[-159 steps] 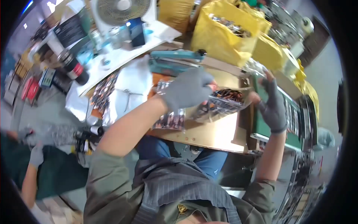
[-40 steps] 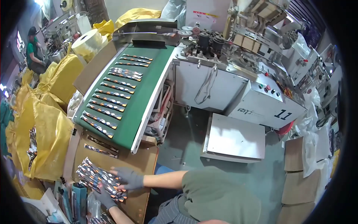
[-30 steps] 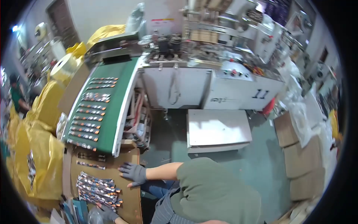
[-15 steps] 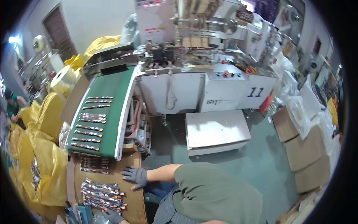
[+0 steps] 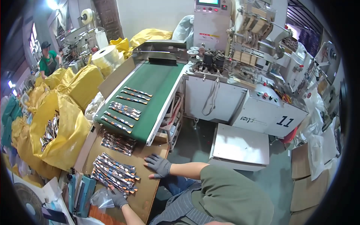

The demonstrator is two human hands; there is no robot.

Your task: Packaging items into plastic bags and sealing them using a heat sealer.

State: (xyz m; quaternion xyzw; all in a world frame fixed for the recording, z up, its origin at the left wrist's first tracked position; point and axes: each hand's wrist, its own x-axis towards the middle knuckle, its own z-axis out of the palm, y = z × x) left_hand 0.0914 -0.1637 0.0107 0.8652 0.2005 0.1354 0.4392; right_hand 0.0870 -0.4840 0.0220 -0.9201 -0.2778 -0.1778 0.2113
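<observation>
Packets [image 5: 125, 110] have slid down the belt [image 5: 159, 84]; right hand [image 5: 159, 166] rests, fingers spread; left hand [image 5: 118, 197] touches pile [image 5: 113, 170], grip unclear.

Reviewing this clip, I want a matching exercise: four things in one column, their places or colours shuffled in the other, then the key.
1. right hand
2. conveyor belt
3. left hand
4. nearest sack

A. at the packet pile's edge
B. yellow, mouth open
C. spread over the tabletop, apart from the pile
D. green, bearing packets

Pairs: 1-C; 2-D; 3-A; 4-B
</observation>
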